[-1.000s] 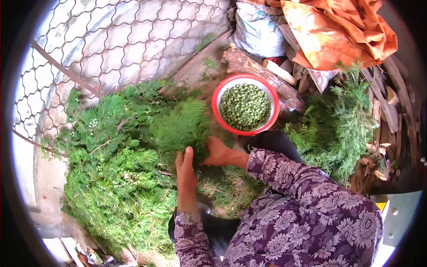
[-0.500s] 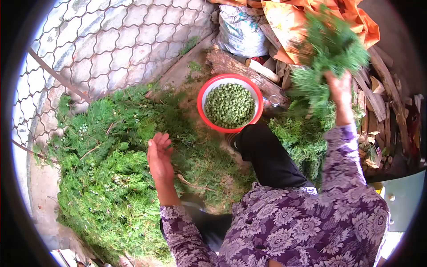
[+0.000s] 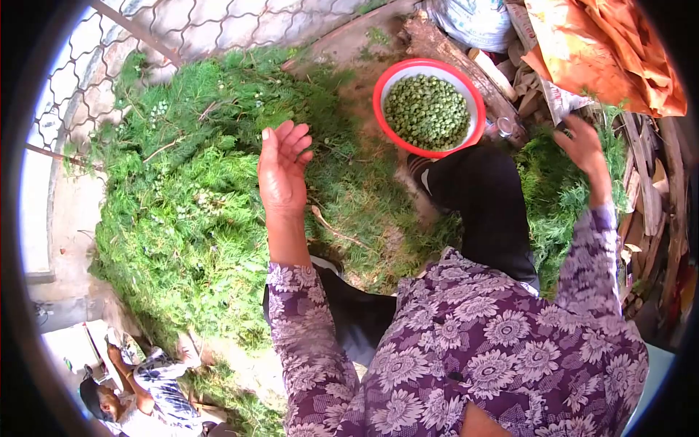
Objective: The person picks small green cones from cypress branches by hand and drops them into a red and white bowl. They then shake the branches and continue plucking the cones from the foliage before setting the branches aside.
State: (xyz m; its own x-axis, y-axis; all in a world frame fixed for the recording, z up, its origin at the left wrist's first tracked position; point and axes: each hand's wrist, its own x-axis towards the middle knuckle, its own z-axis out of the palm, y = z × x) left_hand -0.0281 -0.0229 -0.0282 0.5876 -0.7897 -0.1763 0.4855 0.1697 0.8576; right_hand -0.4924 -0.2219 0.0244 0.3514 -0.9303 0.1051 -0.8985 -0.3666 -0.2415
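My left hand (image 3: 285, 167) is raised palm up over a big heap of feathery green conifer sprigs (image 3: 182, 233), its fingers loosely bent and nothing in them. Off to the right, my right hand (image 3: 585, 148) hovers with fingers apart above a smaller heap of sprigs (image 3: 557, 178) beside stacked firewood. Between the two hands, past my bent knee, stands a red-rimmed basin (image 3: 380, 109) with a white inside. It is filled with small round green cones (image 3: 428, 113).
A wire mesh fence (image 3: 218, 22) runs along the upper left. Behind the basin lie a log (image 3: 444, 47), a white sack (image 3: 473, 22) and an orange sheet (image 3: 597, 51). Split wood (image 3: 648, 182) is piled on the right. Another person (image 3: 145, 397) sits at the lower left.
My right hand has let go of the bunch of sprigs it was holding up and come down over the right heap. The view has shifted left and down, bringing the other person into sight.
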